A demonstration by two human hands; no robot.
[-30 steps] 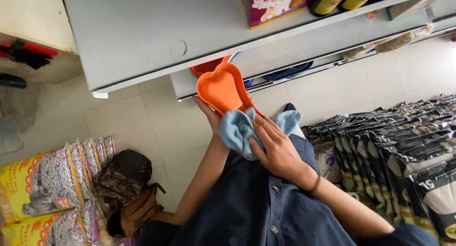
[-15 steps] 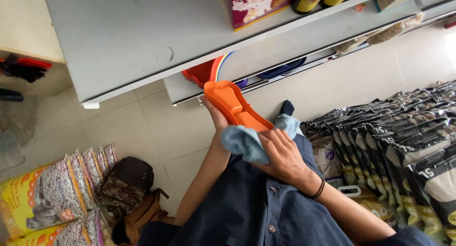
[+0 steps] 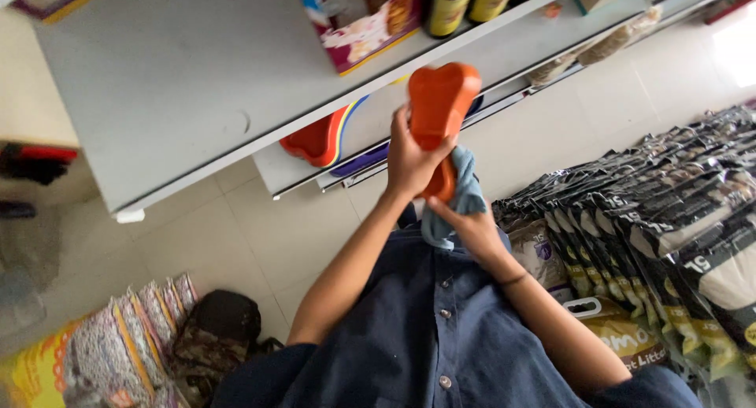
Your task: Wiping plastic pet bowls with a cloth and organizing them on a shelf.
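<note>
Item 1. Blue shirt (image 3: pixel 425 329), buttoned, nearest the camera, below both hands.

Item 2. Right hand (image 3: pixel 472 228), fingers closed on a light blue cloth (image 3: pixel 461 189); the cloth is pressed against the lower end of the orange dish. A dark band sits on the wrist behind it.

Item 3. Left hand (image 3: pixel 411 160), fingers wrapped around the orange dish (image 3: pixel 438 113), gripping its middle; thumb on the near face. The dish is bone-shaped, held upright in the air, its upper end above the fingertips and in front of the shelf edge.

Item 4. Dark bags (image 3: pixel 677 219), stacked in rows on the floor, to the right of the right hand's fingers.

Item 5. Patterned bags (image 3: pixel 118 337) and a dark backpack (image 3: pixel 220 321), on the tiled floor well to the left of the left arm.

Item 6. Grey shelf (image 3: pixel 189 85), beyond the fingers. Stacked coloured dishes (image 3: pixel 319 139) lie on the lower shelf, left of the left hand. A printed box (image 3: pixel 362 22) and dark bottles (image 3: pixel 457 2) stand on the upper shelf.
</note>
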